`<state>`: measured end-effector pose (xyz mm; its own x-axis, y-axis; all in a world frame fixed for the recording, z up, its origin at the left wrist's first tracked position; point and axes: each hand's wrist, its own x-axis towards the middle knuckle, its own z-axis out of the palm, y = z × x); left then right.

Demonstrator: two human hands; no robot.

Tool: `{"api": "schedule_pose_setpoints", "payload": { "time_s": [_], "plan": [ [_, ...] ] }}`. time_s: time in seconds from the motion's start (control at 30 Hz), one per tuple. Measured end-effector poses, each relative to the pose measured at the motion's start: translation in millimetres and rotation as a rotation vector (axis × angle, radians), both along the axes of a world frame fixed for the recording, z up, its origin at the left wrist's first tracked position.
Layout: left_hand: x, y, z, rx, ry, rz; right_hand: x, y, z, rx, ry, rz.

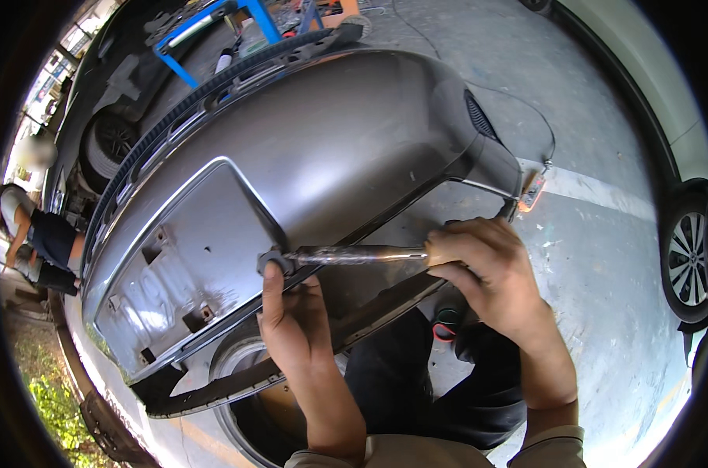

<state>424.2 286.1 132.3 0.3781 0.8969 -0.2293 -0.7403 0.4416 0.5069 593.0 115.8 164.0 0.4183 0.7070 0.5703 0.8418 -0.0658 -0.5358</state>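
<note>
Your left hand [298,324] pinches a small dark-grey rounded piece [273,264], thumb pressed against its near side. Your right hand [490,269] is closed around the right end of a long, slim, shiny metal rod-shaped tool [361,255], which lies nearly level between your hands; its left end meets the piece, though whether it goes inside you cannot tell. Both are above the lower edge of a large glossy grey-brown car bumper [346,132], near the corner of its recessed panel [202,207]. Beyond the bumper's right end, an orange handheld device [532,191] lies on the grey concrete floor [603,257]. A blue metal frame [262,19] stands past the far edge, and a spoked car wheel [688,257] is at far right.
</note>
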Motion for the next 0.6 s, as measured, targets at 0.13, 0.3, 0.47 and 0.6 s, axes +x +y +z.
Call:
{"api": "schedule_pose_setpoints", "payload": {
  "time_s": [0.13,0.3,0.47,0.6],
  "plan": [
    [5,-3,-6,0.018,-0.005,-0.017,8,-6,-2,0.003,-0.007,-0.009],
    [12,-6,1,-0.002,0.020,-0.016,12,-8,-6,-0.001,0.007,-0.001],
    [12,-8,2,-0.005,0.044,-0.023,14,-9,-7,0.003,0.013,0.000],
    [9,-7,-2,0.019,0.024,-0.026,15,-9,-8,-0.001,0.017,0.021]
  ]
}}
